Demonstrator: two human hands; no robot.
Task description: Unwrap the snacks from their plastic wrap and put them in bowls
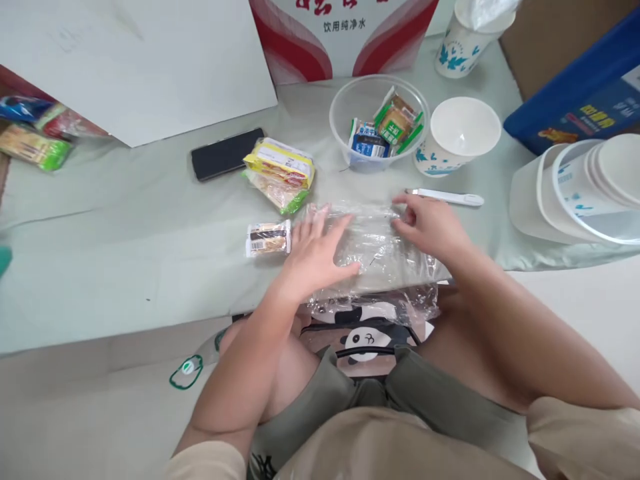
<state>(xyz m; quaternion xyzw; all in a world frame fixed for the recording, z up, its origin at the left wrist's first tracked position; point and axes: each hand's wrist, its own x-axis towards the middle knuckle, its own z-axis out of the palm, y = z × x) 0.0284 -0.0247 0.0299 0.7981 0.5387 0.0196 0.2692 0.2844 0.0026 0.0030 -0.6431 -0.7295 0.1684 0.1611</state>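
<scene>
A clear plastic bag (375, 243) lies flat on the cloth-covered table, its near end hanging over the front edge. My left hand (320, 250) rests on the bag's left part with fingers spread. My right hand (430, 223) is over the bag's far right corner, index finger and thumb apart, the other fingers curled; nothing shows between them. Just beyond it lies a slim white tool (450, 197), perhaps a craft knife. A small wrapped snack (269, 239) sits beside my left fingertips. Farther back, a yellow snack packet (280, 162) lies over a green-and-clear one (280, 192).
A clear plastic bowl (345, 143) of wrapped snacks stands behind the bag, beside a paper cup (465, 130). A black phone (225, 155) lies left. At right are a white container (530, 200) with stacked cups and a blue box (575, 100). White boxes (195, 60) line the back.
</scene>
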